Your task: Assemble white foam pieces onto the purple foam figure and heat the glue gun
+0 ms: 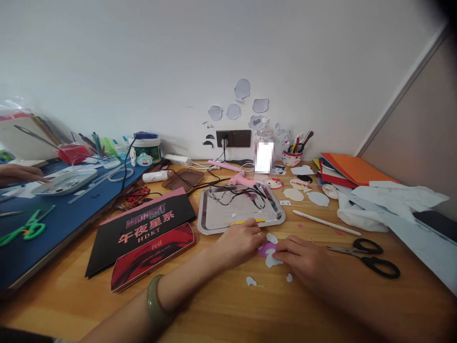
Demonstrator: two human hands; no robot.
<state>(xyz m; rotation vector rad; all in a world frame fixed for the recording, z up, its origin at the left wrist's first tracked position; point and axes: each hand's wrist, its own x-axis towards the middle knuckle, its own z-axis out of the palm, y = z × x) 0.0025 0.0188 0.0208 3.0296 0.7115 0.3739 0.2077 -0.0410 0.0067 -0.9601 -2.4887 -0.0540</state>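
A small purple and white paper cutout (264, 249) lies low over the wooden tabletop between my two hands. My left hand (243, 242), with a ring on one finger, has its fingers curled at the cutout's left edge; its fingertips are partly hidden. From the right, my right hand (299, 255) pinches the white part with its fingers pressed together. Two loose white paper scraps (251, 281) rest on the table in front. Just beyond my left hand stands a metal tray (221, 209) with a yellow strip (246, 222) along its near side.
Black-handled scissors (371, 256) and a white pen-like stick (326, 222) lie to the right. A pink glue gun (241, 179) and cables sit behind the tray. On the left are a black folder (143, 224), a red box (153, 255) and another person's hand (23, 175).
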